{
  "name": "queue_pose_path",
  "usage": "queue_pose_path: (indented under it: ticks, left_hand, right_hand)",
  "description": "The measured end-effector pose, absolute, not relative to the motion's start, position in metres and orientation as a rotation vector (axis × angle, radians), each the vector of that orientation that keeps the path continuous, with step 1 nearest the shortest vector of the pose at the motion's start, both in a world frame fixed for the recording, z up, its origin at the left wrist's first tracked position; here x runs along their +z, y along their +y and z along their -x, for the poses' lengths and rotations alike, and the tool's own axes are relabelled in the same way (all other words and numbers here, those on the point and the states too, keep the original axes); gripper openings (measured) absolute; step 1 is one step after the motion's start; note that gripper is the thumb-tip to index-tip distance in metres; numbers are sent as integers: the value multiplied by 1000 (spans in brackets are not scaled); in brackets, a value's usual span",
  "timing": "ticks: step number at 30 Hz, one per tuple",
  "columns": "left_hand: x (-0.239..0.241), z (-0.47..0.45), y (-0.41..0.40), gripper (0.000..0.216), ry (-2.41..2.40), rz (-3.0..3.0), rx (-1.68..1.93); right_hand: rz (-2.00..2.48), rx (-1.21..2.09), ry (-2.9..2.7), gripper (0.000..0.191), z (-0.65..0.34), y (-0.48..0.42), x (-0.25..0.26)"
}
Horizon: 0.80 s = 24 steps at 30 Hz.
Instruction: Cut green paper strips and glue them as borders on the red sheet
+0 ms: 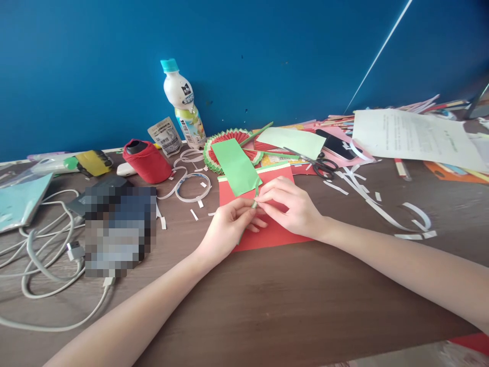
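Observation:
Both hands meet over a red sheet of paper point(263, 232) on the table. My left hand point(235, 216) pinches a narrow green paper strip point(256, 191), whose lower end shows below the fingers. On the same strip, the fingertips of my right hand point(288, 201) are closed near its upper part. Just beyond the hands, a light green paper rectangle point(237, 165) lies across the red sheet's upper left. Behind it is a pleated red and green paper fan point(217, 140). Black-handled scissors point(324, 167) rest to the right, close to a pale green sheet point(292, 141).
A roll of white tape point(193, 187) and paper scraps lie left of the red sheet. Farther back stand a drink bottle point(185, 107) and a red-wrapped object point(147, 162). White cables point(49, 244) spread at left. A printed sheet point(405, 135) and white strips point(376, 206) are at right.

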<state>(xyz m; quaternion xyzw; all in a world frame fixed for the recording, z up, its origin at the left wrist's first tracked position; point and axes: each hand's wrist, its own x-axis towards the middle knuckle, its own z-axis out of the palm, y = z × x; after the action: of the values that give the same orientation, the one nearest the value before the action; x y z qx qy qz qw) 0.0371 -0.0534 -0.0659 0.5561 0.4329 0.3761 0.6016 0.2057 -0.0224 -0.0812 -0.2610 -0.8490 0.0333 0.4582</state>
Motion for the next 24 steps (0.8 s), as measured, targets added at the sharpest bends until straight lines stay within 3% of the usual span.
queue_pose_path:
  ticks: [7, 24]
  left_hand:
    - [-65, -38, -55, 32, 1033, -1315, 833]
    - [-64, -37, -56, 29, 1121, -1448, 794]
  right_hand:
    - [679, -59, -2123, 7, -204, -24, -80]
    - [658, -449, -2248, 14, -206, -26, -75]
